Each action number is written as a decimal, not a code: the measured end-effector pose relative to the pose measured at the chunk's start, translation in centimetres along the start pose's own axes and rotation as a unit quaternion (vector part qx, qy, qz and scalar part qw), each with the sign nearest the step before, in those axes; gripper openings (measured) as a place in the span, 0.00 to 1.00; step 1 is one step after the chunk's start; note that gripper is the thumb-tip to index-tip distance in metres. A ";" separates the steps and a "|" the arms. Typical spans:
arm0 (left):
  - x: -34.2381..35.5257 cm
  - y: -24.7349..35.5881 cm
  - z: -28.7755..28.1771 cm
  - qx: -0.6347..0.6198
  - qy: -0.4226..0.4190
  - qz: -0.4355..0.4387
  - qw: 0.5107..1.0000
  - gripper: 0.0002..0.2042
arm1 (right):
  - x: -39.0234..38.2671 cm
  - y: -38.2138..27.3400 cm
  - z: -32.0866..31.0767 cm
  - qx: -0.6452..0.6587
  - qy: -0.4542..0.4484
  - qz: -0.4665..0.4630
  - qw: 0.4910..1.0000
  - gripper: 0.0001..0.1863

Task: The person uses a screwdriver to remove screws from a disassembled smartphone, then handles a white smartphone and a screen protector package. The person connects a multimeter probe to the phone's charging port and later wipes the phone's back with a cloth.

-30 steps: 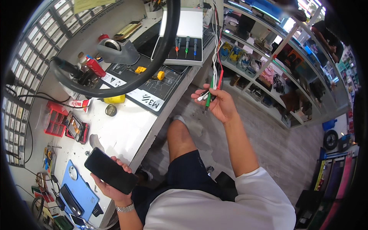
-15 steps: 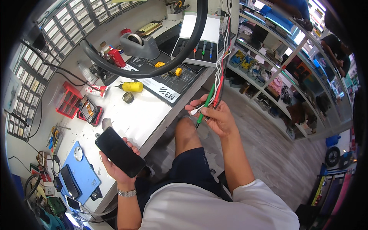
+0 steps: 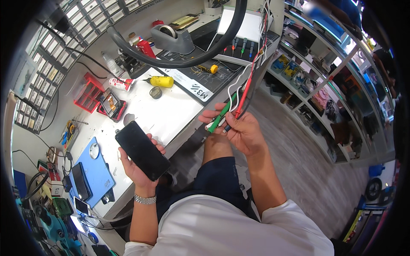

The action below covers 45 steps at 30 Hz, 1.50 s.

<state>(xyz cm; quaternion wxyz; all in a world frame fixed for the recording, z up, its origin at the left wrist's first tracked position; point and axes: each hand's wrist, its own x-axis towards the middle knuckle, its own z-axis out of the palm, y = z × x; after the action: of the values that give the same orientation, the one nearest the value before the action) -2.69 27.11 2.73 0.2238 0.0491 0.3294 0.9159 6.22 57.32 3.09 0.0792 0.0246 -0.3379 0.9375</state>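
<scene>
A black smartphone (image 3: 142,150), its screen dark, lies tilted in my left hand (image 3: 136,174), with the thumb along one edge and the fingertips round the other. The hand is just off the front edge of the white workbench (image 3: 145,113). Over my knee, my right hand (image 3: 247,133) pinches a bundle: a slim green pen-like stick (image 3: 221,116), a red probe (image 3: 244,97), white cables (image 3: 230,90) and a small dark plug (image 3: 226,128). These cables hang down from above the bench's right end. My fingers partly hide the bundle's lower ends.
On the bench are a yellow bottle (image 3: 161,81), a round tin (image 3: 155,92), an opened phone (image 3: 110,103), a tape dispenser (image 3: 174,40), a boxed screwdriver set (image 3: 235,47) and a blue mat (image 3: 99,170). A thick black hose (image 3: 171,65) arches above. Shelves (image 3: 307,102) stand at right.
The view has shifted, so the bench appears farther right. In my right hand the green stick has turned flatter and its black tip no longer shows. My left hand still holds the smartphone.
</scene>
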 end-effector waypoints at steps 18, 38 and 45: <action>1.6 -3.3 5.6 -0.090 -0.004 0.019 0.996 0.47 | -0.3 1.2 0.4 -0.117 0.067 -0.034 0.990 0.18; 2.8 -5.5 8.3 -0.035 0.051 0.050 0.997 0.33 | -0.8 3.8 3.4 -0.127 0.111 -0.071 0.983 0.15; 2.7 -6.0 8.6 -0.036 0.060 0.065 0.995 0.33 | -0.9 3.9 3.5 -0.143 0.091 -0.097 0.981 0.12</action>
<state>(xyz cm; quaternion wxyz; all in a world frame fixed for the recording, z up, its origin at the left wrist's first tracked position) -0.79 37.42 5.53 0.1450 0.0070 0.3056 0.9410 6.42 52.05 3.24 0.2028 -0.0402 -0.4558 0.8657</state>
